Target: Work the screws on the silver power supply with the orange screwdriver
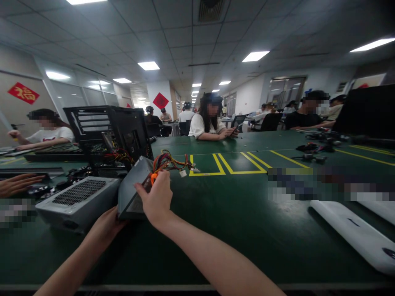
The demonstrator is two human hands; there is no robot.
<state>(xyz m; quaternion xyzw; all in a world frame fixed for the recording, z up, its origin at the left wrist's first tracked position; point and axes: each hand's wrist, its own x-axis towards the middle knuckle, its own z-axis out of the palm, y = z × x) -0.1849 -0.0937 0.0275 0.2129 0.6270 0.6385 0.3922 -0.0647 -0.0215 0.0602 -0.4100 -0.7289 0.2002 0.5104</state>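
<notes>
The right hand [157,199] grips the tilted power supply [132,191] near its wire bundle [168,161], fingers closed; the left hand [106,226] cups underneath. Judged mid-lift above the bench [234,213]; next calls for steady support.

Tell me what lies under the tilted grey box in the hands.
Under the tilted power supply the left hand props its lower corner above the green table; the right hand grips its top by the wire bundle. Its underside and the table beneath are hidden.
</notes>
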